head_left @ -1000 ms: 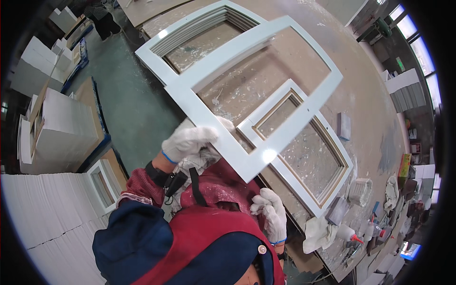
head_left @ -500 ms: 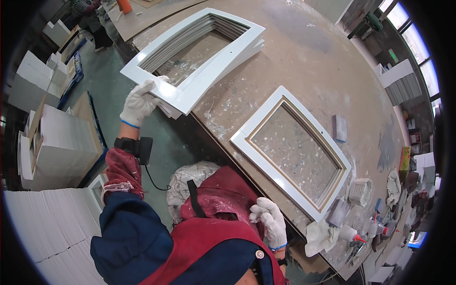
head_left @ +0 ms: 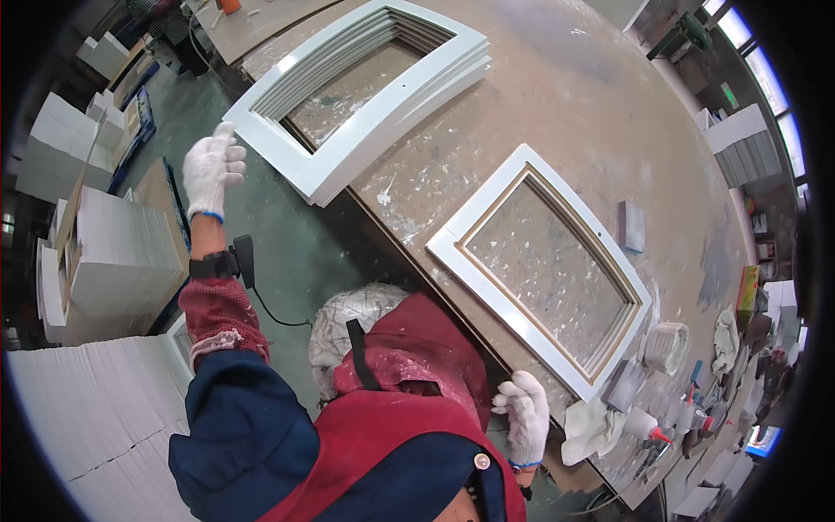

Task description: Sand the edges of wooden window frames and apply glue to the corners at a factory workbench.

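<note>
left hand [head_left: 213, 170] open, gloved, holding nothing, just off near corner of stacked white curved wooden frames [head_left: 365, 91] on bench | right hand [head_left: 524, 418] loosely open at bench edge [head_left: 409, 252] | stack likely stiff, heavy (grip opposite rails).

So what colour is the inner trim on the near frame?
Tan, wood-coloured, inside the white near frame; head view shows it.

The stack of white curved wooden frames [head_left: 365, 87] now lies flat at the far corner of the paint-spattered tabletop [head_left: 565, 96], no longer raised over the single white frame. The white-gloved left hand [head_left: 211, 171] has let go; it hangs open just beside the stack's near corner, not touching it.
</note>
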The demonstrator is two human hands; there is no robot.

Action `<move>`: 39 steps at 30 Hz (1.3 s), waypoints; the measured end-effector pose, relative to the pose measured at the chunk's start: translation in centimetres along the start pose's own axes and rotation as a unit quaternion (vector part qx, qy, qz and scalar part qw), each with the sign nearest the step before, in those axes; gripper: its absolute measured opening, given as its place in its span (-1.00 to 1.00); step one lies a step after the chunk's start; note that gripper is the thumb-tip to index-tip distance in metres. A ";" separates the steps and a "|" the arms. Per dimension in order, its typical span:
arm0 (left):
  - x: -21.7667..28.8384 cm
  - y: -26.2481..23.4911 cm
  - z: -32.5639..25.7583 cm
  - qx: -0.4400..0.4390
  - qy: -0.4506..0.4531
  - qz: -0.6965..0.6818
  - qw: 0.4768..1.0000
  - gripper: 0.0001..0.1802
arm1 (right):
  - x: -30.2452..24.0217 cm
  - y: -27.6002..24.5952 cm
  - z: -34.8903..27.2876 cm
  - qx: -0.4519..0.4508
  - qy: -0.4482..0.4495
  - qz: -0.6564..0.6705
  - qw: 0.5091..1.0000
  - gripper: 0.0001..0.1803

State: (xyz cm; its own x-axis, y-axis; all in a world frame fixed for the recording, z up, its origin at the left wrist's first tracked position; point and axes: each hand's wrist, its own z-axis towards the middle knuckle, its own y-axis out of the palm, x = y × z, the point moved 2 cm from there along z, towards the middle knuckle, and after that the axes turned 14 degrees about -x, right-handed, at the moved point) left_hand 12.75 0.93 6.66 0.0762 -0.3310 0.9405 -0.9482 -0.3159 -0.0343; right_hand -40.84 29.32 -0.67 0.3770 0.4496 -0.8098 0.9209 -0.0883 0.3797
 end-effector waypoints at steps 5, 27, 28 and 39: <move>0.7 8.6 -8.2 -0.071 0.230 0.081 0.967 -0.65 | -0.7 -5.7 -4.1 0.117 -0.206 -0.084 0.968 -0.45; -12.8 24.9 -8.8 -0.341 0.199 0.269 0.879 -0.31 | 0.9 -7.9 -2.8 0.376 -0.174 -0.303 0.858 -0.42; -13.0 24.7 -8.9 -0.351 0.185 0.239 0.886 -0.32 | 1.4 -7.9 -3.1 0.371 -0.165 -0.316 0.858 -0.41; -13.6 17.9 -12.9 -0.331 0.074 0.142 0.930 -0.47 | 5.9 -2.6 -8.6 0.409 -0.125 -0.202 0.881 -0.38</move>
State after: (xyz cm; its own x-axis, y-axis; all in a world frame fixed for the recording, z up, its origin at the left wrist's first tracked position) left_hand -9.27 11.27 -2.33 -0.2041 -0.1764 0.9629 -0.9096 0.3979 -0.1199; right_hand -41.89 39.89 -2.59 -0.0829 0.3901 -0.9170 0.7100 -0.6226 -0.3290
